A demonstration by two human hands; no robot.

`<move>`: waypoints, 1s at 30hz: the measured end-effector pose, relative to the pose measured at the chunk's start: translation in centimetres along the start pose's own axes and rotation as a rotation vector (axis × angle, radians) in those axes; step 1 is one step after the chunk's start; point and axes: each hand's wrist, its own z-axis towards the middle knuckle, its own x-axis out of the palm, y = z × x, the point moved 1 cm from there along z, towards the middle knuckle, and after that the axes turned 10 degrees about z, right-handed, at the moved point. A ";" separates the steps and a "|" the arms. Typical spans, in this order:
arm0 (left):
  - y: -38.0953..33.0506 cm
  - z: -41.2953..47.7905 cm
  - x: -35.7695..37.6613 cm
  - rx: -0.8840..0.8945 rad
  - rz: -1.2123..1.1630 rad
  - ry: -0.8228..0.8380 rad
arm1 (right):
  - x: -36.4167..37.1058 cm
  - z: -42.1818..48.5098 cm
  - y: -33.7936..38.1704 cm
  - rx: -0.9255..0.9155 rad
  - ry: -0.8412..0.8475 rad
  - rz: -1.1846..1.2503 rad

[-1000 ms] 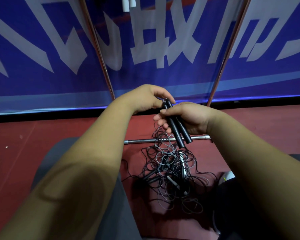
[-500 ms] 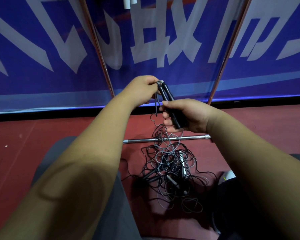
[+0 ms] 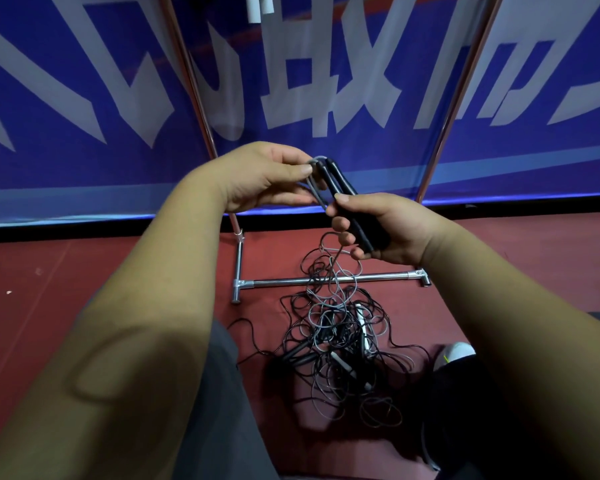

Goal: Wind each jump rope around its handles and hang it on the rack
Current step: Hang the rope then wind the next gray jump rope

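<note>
**A:** Why do you clamp both handles (image 3: 340, 183) in your right hand (image 3: 395, 230)?

**B:** They make one core. Your fingers curl round their lower half and leave the tips bare for winding. Your left hand (image 3: 257, 178) pinches the grey cord (image 3: 315, 188) in a loop at those tips.

**A:** And room to move?

**B:** The cord trails down into the tangled pile (image 3: 340, 344), which lies over the rack's base bar (image 3: 281, 281). There is open space between the uprights (image 3: 459, 98). I'd judge the tangle may snag as you pull.
</note>
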 end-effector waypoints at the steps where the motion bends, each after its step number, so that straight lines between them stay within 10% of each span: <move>1: 0.0 0.0 -0.1 0.001 -0.006 -0.012 | 0.0 0.0 0.0 0.004 0.011 0.009; 20: -0.2 2.1 1.6 0.014 0.072 -0.312 | 0.0 1.8 -0.6 -0.196 -0.272 -0.141; 30: 0.2 2.2 2.3 -0.033 -0.003 -0.139 | -0.6 2.1 -1.4 -0.135 -0.365 -0.225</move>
